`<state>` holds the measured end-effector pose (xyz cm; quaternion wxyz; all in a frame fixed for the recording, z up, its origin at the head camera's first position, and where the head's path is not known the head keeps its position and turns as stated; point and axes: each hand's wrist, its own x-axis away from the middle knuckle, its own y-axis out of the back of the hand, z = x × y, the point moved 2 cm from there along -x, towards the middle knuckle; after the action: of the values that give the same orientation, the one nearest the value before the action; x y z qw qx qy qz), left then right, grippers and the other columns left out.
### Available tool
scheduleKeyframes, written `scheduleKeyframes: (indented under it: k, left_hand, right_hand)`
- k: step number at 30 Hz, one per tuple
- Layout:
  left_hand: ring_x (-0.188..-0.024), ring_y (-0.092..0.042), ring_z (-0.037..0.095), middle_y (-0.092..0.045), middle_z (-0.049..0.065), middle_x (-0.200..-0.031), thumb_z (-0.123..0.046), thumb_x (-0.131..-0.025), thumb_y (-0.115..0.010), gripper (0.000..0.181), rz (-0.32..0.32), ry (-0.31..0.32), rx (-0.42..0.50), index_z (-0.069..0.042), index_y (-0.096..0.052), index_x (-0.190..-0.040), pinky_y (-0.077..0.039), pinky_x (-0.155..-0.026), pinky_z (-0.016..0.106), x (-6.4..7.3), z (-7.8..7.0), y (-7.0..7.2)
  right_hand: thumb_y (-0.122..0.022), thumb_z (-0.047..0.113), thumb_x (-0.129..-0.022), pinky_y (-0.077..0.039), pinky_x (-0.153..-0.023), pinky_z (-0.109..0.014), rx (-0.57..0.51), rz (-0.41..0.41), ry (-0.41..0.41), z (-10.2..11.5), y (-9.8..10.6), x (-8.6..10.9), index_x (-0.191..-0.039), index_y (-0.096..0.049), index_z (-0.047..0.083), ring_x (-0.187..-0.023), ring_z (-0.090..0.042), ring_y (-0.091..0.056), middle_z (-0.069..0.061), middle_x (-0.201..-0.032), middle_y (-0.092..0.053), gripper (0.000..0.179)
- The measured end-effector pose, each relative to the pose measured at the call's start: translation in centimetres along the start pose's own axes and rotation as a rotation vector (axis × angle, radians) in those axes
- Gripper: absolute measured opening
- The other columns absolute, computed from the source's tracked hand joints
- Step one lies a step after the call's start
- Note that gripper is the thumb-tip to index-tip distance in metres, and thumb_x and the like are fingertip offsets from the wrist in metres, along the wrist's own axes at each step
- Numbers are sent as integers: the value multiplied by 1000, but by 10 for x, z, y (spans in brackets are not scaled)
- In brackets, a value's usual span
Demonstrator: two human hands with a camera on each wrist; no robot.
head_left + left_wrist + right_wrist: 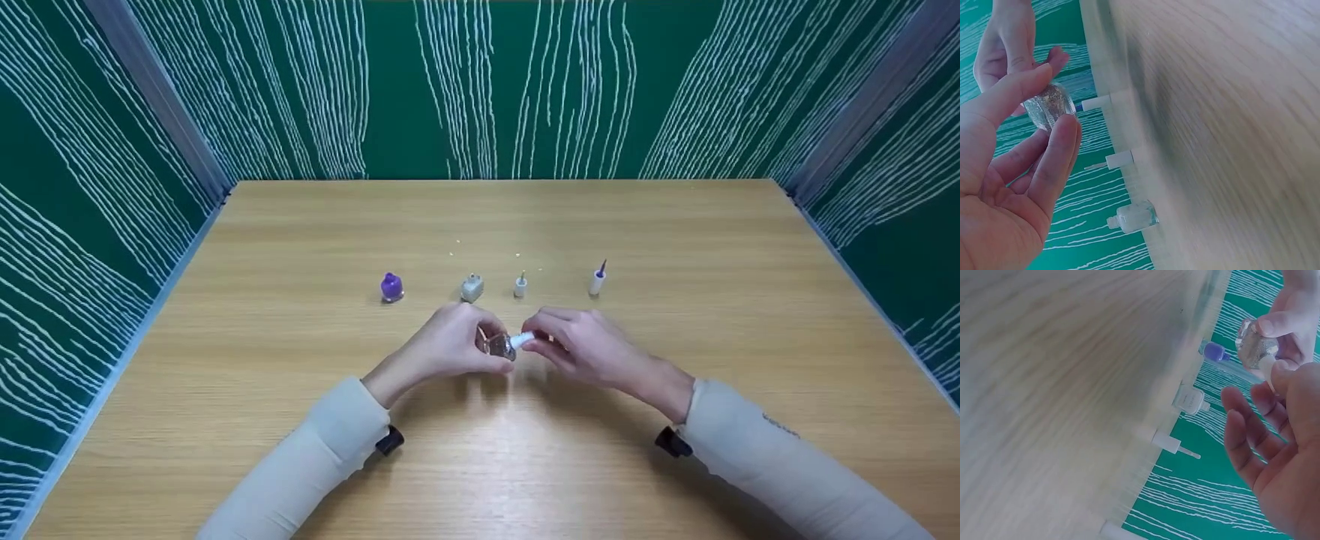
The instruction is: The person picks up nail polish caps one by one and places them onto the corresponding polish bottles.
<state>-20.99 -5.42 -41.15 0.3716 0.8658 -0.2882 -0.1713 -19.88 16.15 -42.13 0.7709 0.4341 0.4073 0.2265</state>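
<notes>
Over the middle of the table, my left hand (pixel 454 341) grips a small glittery nail polish bottle (pixel 500 346) between thumb and fingers. The bottle is tilted, its neck side toward the right. My right hand (pixel 592 346) pinches its white cap (pixel 1267 367), which sits at the bottle's neck; whether it is fully screwed on, I cannot tell. Beyond the hands stand an uncapped purple nail polish bottle (pixel 391 288) and an uncapped whitish one (pixel 472 288). To their right, a white cap with a pale brush (pixel 521 286) and another with a purple brush (pixel 598 282) stand brush-up.
The wooden table (pixel 300 240) ends at the back against a green wall (pixel 390 90) with white drip lines. Similar panels flank both sides. Several tiny pale specks (pixel 517 255) lie behind the bottles. A dark device (pixel 389 440) shows under the left sleeve.
</notes>
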Motion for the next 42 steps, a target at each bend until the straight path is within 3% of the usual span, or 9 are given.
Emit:
scheduleKeyframes:
  k: [6,11,16,19,28,33,37,42]
  left_hand:
    - [-70,-62,8,-70,-8,-79,-26,-78,-89,26,2,-1,-13,-11,-78,-95,-52,-64,25,1,1,0]
    - [-71,-63,9,-70,-7,-80,-26,-77,-89,28,4,17,-16,-10,-78,-97,-52,-66,25,2,0,1]
    - [-74,-63,10,-70,-7,-83,-26,-78,-89,30,16,40,-8,-10,-77,-100,-52,-67,26,1,2,2]
    - [-75,-63,11,-70,-8,-83,-26,-78,-89,29,27,49,3,-11,-77,-99,-52,-68,27,1,2,2]
    - [-71,-63,9,-70,-8,-80,-28,-78,-88,28,13,20,-4,-11,-78,-97,-51,-63,25,5,2,1]
    - [-69,-61,7,-70,-7,-81,-27,-78,-89,28,-2,15,-19,-10,-78,-98,-51,-62,24,6,2,1]
    - [-68,-61,7,-71,-5,-83,-27,-77,-89,31,-16,-3,-35,-9,-77,-99,-51,-61,24,6,1,2]
    - [-68,-61,8,-72,-4,-83,-26,-77,-89,31,-22,-16,-26,-8,-78,-99,-51,-61,23,6,1,2]
  right_hand:
    - [-56,33,-105,-46,-52,-20,34,66,-81,4,-3,-1,-98,-67,12,-60,-5,-50,6,-80,-59,25]
    - [-59,37,-103,-48,-53,-22,-60,64,-133,2,-2,0,-103,-70,13,-62,-4,-54,7,-82,-64,26]
    - [-74,22,-95,-56,-63,-24,-108,13,-52,-4,0,3,-116,-71,10,-78,-9,-67,1,-99,-73,24]
    - [-77,14,-91,-58,-71,-25,-103,-10,-9,-4,0,4,-114,-73,10,-86,-12,-71,-1,-103,-74,24]
    - [-76,17,-91,-57,-74,-20,-45,-41,57,-2,-2,4,-107,-74,9,-85,-11,-72,1,-99,-74,19]
    - [-73,21,-95,-55,-65,-16,27,-38,52,0,-5,2,-105,-72,7,-73,-9,-69,0,-92,-71,17]
    - [-64,28,-102,-50,-55,-17,45,6,-22,4,-7,1,-101,-70,9,-62,-6,-57,3,-84,-65,19]
    - [-54,34,-106,-46,-55,-23,-58,88,-174,7,-8,-3,-95,-68,13,-61,-5,-51,9,-76,-56,27]
